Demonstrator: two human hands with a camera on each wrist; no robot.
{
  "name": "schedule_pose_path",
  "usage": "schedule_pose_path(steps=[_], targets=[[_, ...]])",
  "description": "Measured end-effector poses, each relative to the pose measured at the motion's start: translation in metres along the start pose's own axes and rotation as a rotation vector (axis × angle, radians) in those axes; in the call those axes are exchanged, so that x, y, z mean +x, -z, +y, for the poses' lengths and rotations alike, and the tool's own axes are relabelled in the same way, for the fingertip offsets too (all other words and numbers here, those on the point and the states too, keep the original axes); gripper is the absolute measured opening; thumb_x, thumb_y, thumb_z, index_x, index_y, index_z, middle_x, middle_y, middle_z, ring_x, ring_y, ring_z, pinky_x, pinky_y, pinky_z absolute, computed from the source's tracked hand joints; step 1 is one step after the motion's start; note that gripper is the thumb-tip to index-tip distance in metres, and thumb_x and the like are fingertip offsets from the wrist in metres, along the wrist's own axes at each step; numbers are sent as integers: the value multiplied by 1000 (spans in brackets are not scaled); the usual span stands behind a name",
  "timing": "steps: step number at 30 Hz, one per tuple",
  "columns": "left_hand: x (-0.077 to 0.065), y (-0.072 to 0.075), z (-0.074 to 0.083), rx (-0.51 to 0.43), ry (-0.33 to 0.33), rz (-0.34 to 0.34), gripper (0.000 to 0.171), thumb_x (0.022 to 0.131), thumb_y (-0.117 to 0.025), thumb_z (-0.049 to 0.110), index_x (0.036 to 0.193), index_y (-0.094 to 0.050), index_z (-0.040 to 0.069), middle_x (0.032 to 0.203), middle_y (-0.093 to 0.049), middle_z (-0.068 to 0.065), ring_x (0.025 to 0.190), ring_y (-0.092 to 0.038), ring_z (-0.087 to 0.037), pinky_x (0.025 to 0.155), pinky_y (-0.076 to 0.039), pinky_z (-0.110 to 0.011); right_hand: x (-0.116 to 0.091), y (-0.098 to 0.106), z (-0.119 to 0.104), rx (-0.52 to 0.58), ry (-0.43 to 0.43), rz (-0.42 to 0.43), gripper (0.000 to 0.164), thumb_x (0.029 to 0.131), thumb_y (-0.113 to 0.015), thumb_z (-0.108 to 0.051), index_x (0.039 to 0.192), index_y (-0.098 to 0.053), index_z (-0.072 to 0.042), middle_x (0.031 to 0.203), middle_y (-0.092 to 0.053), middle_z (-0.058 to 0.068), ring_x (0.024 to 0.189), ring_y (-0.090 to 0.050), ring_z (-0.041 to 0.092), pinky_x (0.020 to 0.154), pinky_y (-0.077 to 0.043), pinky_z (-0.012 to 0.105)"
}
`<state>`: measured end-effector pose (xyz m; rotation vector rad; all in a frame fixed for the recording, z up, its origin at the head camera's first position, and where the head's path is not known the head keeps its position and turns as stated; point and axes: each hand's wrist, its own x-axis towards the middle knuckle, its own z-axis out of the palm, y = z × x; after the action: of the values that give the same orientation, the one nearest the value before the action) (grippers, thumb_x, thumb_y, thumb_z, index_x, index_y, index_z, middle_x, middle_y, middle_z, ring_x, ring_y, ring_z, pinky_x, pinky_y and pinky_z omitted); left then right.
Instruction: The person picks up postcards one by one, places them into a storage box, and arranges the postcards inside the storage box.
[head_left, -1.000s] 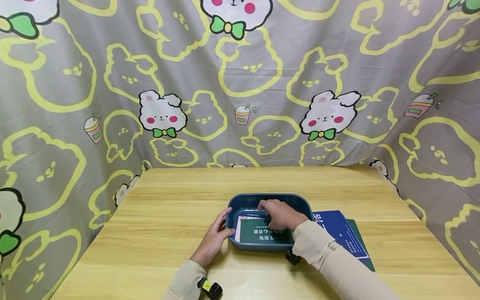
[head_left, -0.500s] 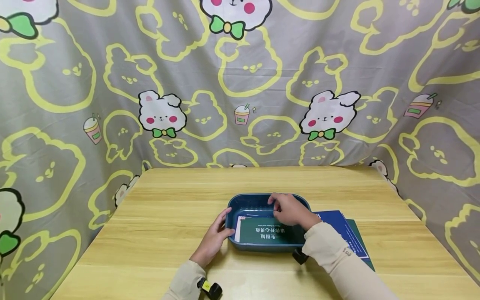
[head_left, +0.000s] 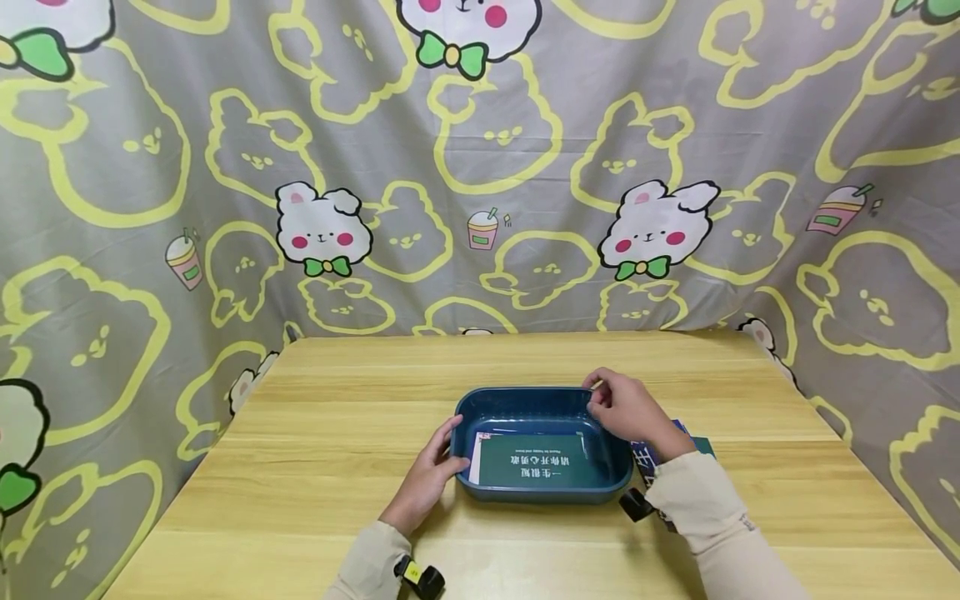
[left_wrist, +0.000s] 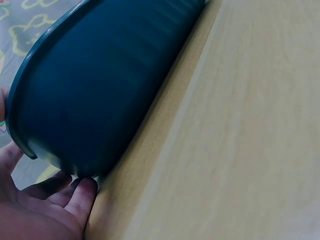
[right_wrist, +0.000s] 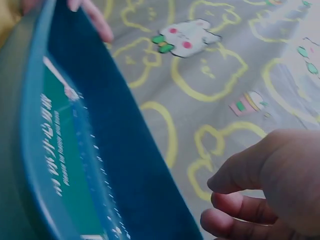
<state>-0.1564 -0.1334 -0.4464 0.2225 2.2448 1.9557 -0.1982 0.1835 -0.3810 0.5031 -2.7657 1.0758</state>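
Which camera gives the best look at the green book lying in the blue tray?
The head view: the green book lies flat inside the blue tray, its whole cover visible. The right wrist view shows only a blurred slanted strip of the cover. The left wrist view shows just the tray's outer wall, no book.

glossy plastic on matt wood
smooth dark blue plastic tray [head_left: 542, 495], pale wood-grain table [head_left: 315, 467], soft printed grey cloth backdrop [head_left: 525, 167].

Your right hand [right_wrist: 272, 185], fingers loosely curled and holding nothing, hangs just beside the rim of the dark blue plastic tray [right_wrist: 115, 150]. A green book with white lettering [right_wrist: 60, 165] lies inside. Fingertips of another hand [right_wrist: 92, 17] touch the far rim, before grey cartoon-rabbit fabric [right_wrist: 210, 65].
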Motion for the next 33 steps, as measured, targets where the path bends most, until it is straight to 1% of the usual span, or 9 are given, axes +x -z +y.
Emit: schedule_pose_path(steps=[3,6,9,12,18,22,27,29,33], targets=[[0,-1,0,0,0,-2,62,91,-53,6,147,-32,21,152,-22,-27,135,-25,-48,108,-27,-62,-7,9,10,15,-35,73,20,85,-59,-2,104,-58,2,75,-59,5,64,-53,16,59,-47,34],[0,-2,-1,1,2,-4,62,90,-54,6,147,-32,22,153,-21,-27,134,-26,-48,108,-27,-62,-15,19,23,29,-112,135,21,85,-58,-3,105,-58,3,76,-59,7,65,-53,17,59,-46,33],[1,-2,-1,3,6,-5,62,90,-54,6,146,-33,22,153,-22,-27,134,-26,-48,109,-27,-62,-22,28,37,35,-217,165,25,85,-56,-6,108,-57,3,78,-61,10,67,-54,19,60,-46,32],[1,-2,-1,3,5,-1,62,90,-54,7,146,-33,23,153,-22,-27,134,-25,-48,109,-26,-62,-27,34,48,24,-292,164,27,86,-57,-9,110,-56,4,82,-64,12,68,-56,20,61,-46,33],[1,1,-1,1,-3,2,62,90,-54,7,146,-33,23,153,-21,-26,135,-24,-47,109,-26,-62,-31,40,60,5,-375,109,31,86,-61,-13,108,-56,8,86,-63,17,73,-57,25,63,-48,36],[1,3,0,4,-4,5,62,91,-54,7,146,-33,24,154,-20,-26,135,-24,-48,109,-26,-62,-33,42,66,4,-456,62,32,88,-60,-15,110,-55,8,93,-61,22,79,-57,30,69,-51,43],[1,4,1,-1,1,9,62,91,-53,7,146,-33,23,154,-19,-27,135,-23,-49,109,-25,-62,-38,46,77,25,-553,9,32,87,-61,-15,108,-55,8,102,-56,29,89,-53,38,76,-47,49],[1,3,0,-3,6,3,61,91,-53,7,146,-32,23,154,-19,-27,135,-23,-49,109,-25,-62,-43,48,82,20,-594,-21,29,87,-64,-17,102,-55,7,97,-55,26,87,-52,37,73,-46,46],[0,1,-1,-8,3,-13,61,91,-53,6,147,-32,22,153,-20,-27,135,-23,-48,109,-25,-62,-50,50,90,7,-682,-121,31,85,-70,-25,81,-54,1,75,-50,13,72,-51,28,61,-42,34]])
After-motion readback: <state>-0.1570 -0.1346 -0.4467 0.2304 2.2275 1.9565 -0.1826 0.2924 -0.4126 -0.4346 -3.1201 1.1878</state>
